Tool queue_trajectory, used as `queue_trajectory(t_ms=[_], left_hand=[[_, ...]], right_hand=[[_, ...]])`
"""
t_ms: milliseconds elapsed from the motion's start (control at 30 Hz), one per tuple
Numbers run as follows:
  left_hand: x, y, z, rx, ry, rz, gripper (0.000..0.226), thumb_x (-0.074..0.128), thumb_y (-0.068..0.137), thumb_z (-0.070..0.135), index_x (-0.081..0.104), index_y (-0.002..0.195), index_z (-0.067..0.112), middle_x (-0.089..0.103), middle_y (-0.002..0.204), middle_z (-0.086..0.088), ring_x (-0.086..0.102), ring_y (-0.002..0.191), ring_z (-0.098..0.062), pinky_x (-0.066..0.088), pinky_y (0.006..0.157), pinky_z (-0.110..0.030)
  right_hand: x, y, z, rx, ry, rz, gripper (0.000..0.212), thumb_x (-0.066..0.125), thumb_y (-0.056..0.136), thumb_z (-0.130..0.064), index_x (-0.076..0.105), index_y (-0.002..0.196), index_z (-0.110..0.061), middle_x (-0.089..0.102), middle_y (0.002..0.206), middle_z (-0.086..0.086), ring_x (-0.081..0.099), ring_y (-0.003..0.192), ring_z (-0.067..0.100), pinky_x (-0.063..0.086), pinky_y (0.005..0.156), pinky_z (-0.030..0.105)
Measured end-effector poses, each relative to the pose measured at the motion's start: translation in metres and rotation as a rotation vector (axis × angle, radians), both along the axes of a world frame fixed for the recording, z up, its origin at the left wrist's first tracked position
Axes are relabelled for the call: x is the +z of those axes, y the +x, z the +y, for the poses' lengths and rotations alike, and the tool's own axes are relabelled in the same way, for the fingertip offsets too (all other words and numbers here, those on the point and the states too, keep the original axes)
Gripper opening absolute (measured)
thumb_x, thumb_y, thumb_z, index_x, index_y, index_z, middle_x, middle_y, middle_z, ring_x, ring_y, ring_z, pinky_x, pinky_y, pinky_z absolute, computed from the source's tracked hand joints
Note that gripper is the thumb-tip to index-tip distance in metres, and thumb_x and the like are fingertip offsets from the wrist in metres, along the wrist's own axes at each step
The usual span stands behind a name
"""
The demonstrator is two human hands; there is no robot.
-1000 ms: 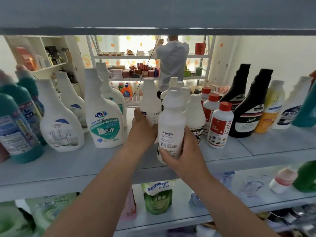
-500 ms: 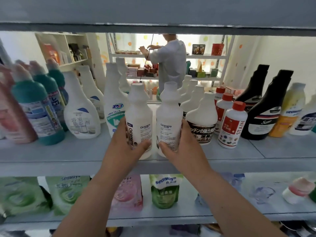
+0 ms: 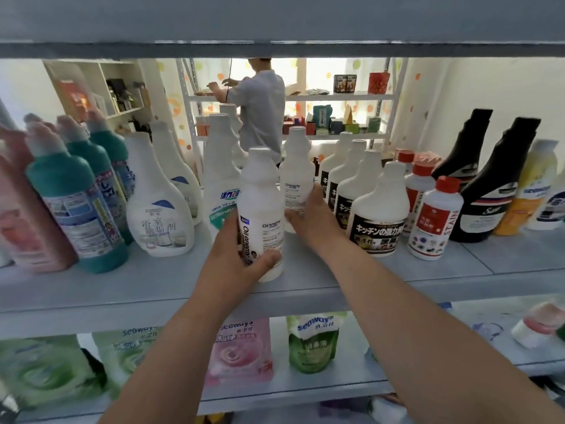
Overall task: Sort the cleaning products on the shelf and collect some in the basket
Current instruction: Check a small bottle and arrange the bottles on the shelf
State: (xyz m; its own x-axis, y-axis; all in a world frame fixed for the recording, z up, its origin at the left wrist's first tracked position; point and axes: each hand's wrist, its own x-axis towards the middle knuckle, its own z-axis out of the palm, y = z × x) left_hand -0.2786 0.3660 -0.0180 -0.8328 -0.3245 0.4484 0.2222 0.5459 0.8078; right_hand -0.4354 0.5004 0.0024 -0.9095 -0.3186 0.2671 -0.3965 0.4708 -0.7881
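hidden: the lower part of the far Oil enemy bottle [image 3: 296, 175] sits behind the right hand [image 3: 308, 215] and the near Oil enemy bottle [image 3: 260, 203].
cut off: the top shelf board blocks the upper view. The pouches [image 3: 312, 344] on the lower shelf are partly behind our arms.
blurred: the teal bottles [image 3: 76, 209] at far left are smeared and we can't read their print.
left hand: wrapped round the near bottle low down, thumb across the front label. The bottle stands upright at the near edge of the shelf [image 3: 397, 270]. We can't tell whether its base touches.
right hand: clasps the far bottle, thumb left and fingers right. This bottle is just behind and right of the near one.
materials: both bottles are matte white plastic, round-shouldered, with narrow white caps. The shelf is flat pale grey board.
labels: "Oil enemy" on both held bottles. To the right, the kitchen cleaner bottles [image 3: 377, 215] carry black labels with Japanese "キッチン", and the red-capped bottle [image 3: 434, 221] reads "STAIN". The pouches read "seaways".
background: a person [image 3: 260, 111] stands at a far rack.
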Motion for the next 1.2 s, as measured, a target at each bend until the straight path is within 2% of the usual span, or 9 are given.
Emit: queue_trajectory(t_ms=[233, 367, 533, 700, 833, 933, 1000, 1067, 1200], left_hand=[[-0.01, -0.002, -0.005, -0.048, -0.006, -0.029, 0.068, 0.085, 0.076, 0.033, 0.045, 0.129, 0.046, 0.06, 0.114, 0.042, 0.057, 0.105, 0.021, 0.044, 0.074, 0.002], [-0.01, -0.001, -0.004, -0.03, -0.028, -0.057, 0.073, 0.081, 0.073, 0.043, 0.042, 0.134, 0.045, 0.062, 0.118, 0.03, 0.059, 0.107, 0.014, 0.049, 0.074, -0.005], [-0.011, 0.0, -0.002, 0.02, -0.113, -0.077, 0.081, 0.078, 0.075, 0.049, 0.03, 0.141, 0.047, 0.058, 0.129, 0.019, 0.061, 0.109, -0.005, 0.047, 0.083, -0.023], [-0.012, 0.003, 0.006, 0.095, -0.147, -0.055, 0.079, 0.078, 0.075, 0.05, 0.034, 0.14, 0.041, 0.062, 0.13, 0.012, 0.064, 0.113, -0.014, 0.055, 0.091, -0.04], [-0.011, 0.008, 0.021, 0.125, -0.063, -0.04, 0.078, 0.081, 0.082, 0.035, 0.034, 0.144, 0.04, 0.062, 0.129, 0.017, 0.062, 0.111, -0.001, 0.052, 0.091, -0.026], [-0.013, 0.026, 0.051, 0.134, 0.096, -0.015, 0.087, 0.079, 0.087, 0.024, 0.024, 0.154, 0.034, 0.061, 0.121, 0.027, 0.061, 0.102, 0.018, 0.046, 0.079, -0.002], [-0.015, 0.042, 0.078, 0.137, 0.205, 0.012, 0.084, 0.077, 0.089, 0.02, 0.02, 0.15, 0.032, 0.063, 0.12, 0.023, 0.064, 0.103, 0.014, 0.051, 0.086, -0.013], [-0.018, 0.062, 0.106, 0.102, 0.316, 0.034, 0.074, 0.077, 0.088, 0.023, 0.025, 0.138, 0.038, 0.07, 0.118, 0.016, 0.068, 0.106, 0.002, 0.056, 0.09, -0.028], [-0.031, 0.105, 0.162, -0.083, 0.601, 0.013, 0.06, 0.075, 0.078, 0.031, 0.044, 0.127, 0.045, 0.074, 0.119, 0.008, 0.072, 0.107, -0.015, 0.061, 0.077, -0.029]], right_hand=[[0.004, -0.025, -0.016, -0.04, 0.039, -0.095, 0.076, 0.065, 0.097, -0.036, 0.017, 0.154, -0.018, 0.057, 0.141, 0.007, 0.057, 0.125, 0.033, 0.047, 0.105, 0.049], [-0.003, -0.013, -0.01, -0.063, 0.197, -0.128, 0.076, 0.061, 0.097, -0.044, 0.025, 0.158, -0.016, 0.054, 0.149, 0.007, 0.051, 0.136, 0.033, 0.043, 0.112, 0.048], [-0.026, 0.052, 0.02, -0.017, 0.519, 0.168, 0.049, 0.05, 0.097, -0.044, 0.05, 0.14, -0.021, 0.06, 0.133, 0.008, 0.058, 0.118, 0.033, 0.047, 0.097, 0.043], [-0.041, 0.106, 0.057, 0.071, 0.548, 0.426, 0.042, 0.047, 0.102, -0.04, 0.063, 0.132, -0.016, 0.063, 0.129, 0.008, 0.056, 0.118, 0.028, 0.045, 0.099, 0.04], [-0.051, 0.125, 0.098, 0.267, 0.421, 0.414, 0.043, 0.056, 0.1, -0.028, 0.059, 0.141, -0.018, 0.057, 0.146, 0.003, 0.046, 0.139, 0.021, 0.031, 0.118, 0.035], [-0.05, 0.133, 0.131, 0.34, 0.172, 0.266, 0.044, 0.058, 0.094, -0.028, 0.061, 0.138, -0.023, 0.061, 0.136, -0.005, 0.049, 0.125, 0.002, 0.035, 0.108, 0.015], [-0.047, 0.136, 0.151, 0.33, -0.017, 0.176, 0.04, 0.056, 0.092, -0.033, 0.062, 0.132, -0.034, 0.063, 0.128, -0.012, 0.052, 0.117, -0.007, 0.04, 0.101, 0.011], [-0.047, 0.139, 0.169, 0.351, -0.158, 0.048, 0.036, 0.057, 0.092, -0.038, 0.059, 0.126, -0.049, 0.065, 0.127, -0.016, 0.057, 0.121, -0.004, 0.048, 0.105, 0.025], [-0.055, 0.158, 0.196, 0.564, -0.344, -0.245, 0.041, 0.057, 0.09, -0.049, 0.058, 0.129, -0.061, 0.066, 0.133, -0.019, 0.059, 0.129, 0.004, 0.051, 0.105, 0.035]])
